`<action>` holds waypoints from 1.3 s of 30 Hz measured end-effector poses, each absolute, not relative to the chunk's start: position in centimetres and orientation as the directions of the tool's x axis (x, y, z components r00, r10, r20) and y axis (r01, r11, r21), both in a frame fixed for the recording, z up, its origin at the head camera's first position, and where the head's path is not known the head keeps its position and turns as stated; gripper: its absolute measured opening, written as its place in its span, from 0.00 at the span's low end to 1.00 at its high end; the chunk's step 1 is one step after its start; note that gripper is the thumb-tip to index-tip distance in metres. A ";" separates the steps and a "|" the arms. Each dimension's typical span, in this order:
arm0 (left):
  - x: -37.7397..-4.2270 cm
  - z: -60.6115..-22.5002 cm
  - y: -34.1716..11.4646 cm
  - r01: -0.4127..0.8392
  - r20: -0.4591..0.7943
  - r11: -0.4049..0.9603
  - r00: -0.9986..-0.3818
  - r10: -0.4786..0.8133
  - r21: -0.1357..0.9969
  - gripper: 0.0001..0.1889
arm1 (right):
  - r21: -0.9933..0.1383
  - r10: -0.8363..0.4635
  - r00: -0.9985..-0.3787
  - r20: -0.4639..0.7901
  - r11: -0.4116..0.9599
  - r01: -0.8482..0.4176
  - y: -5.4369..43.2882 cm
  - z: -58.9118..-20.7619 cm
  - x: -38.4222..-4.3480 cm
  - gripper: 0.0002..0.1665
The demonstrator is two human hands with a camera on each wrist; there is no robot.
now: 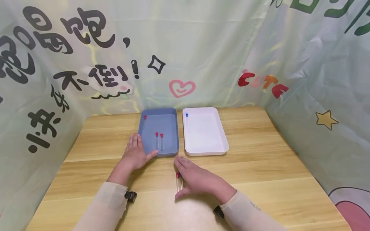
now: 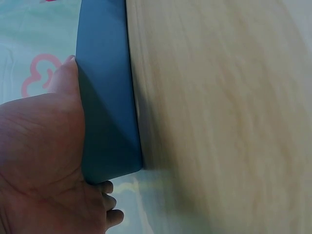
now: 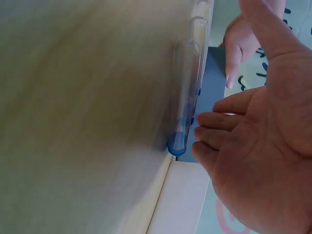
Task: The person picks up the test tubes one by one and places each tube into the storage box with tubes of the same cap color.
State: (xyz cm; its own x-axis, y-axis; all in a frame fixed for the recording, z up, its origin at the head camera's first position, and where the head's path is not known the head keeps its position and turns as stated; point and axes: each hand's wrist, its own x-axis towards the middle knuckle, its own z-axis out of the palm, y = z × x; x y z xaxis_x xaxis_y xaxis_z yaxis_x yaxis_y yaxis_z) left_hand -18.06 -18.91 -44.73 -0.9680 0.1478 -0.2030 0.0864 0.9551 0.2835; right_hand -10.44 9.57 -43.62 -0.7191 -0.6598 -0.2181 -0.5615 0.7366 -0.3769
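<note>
At the near left corner of the blue-grey tray (image 1: 167, 112), my left hand (image 1: 135, 154) rests with straight fingers along the side and the thumb on the front rim. Inside that tray lie three red-capped tubes, one at the far left (image 1: 145, 122) and two side by side (image 1: 161, 141) near the front. My right hand (image 1: 198, 176) hovers over the table with fingers extended, beside a small group of capped clear tubes (image 1: 177, 183). Part of this group is hidden under the hand. In the right wrist view, a blue-capped tube (image 3: 184, 87) is nearest, apart from the fingers.
The white tray (image 1: 206, 150) stands right of the blue-grey one, holding one blue-capped tube (image 1: 187, 118) at its far left. The wooden table (image 1: 260, 154) is bounded by a printed cloth (image 1: 202, 57) at the back and sides.
</note>
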 end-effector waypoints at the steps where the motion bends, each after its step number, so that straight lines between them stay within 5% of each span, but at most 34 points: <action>1: -18.0 -44.7 -18.9 0.087 -0.204 0.955 -0.968 0.149 0.284 0.62 | -0.372 -0.662 -0.716 -0.222 0.737 -0.565 9.6 -43.7 -10.5 0.81; 28: -17.9 -44.8 -18.9 0.077 -0.206 0.949 -0.968 0.145 0.305 0.62 | -0.188 -0.722 -0.658 -0.214 0.692 -0.697 8.6 -43.9 -10.0 0.67; 39: -18.0 -44.7 -18.9 0.081 -0.202 0.954 -0.969 0.144 0.289 0.62 | -0.145 -0.669 -0.712 -0.211 0.742 -0.655 8.5 -43.6 -9.9 0.66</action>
State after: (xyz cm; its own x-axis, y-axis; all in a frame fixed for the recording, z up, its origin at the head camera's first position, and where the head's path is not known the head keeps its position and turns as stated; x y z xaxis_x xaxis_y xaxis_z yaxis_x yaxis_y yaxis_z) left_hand -17.96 -18.86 -44.72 -0.9688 0.1438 -0.2019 0.0813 0.9537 0.2894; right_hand -9.87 8.51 -43.61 -0.7123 -0.6695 -0.2108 -0.6546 0.7420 -0.1446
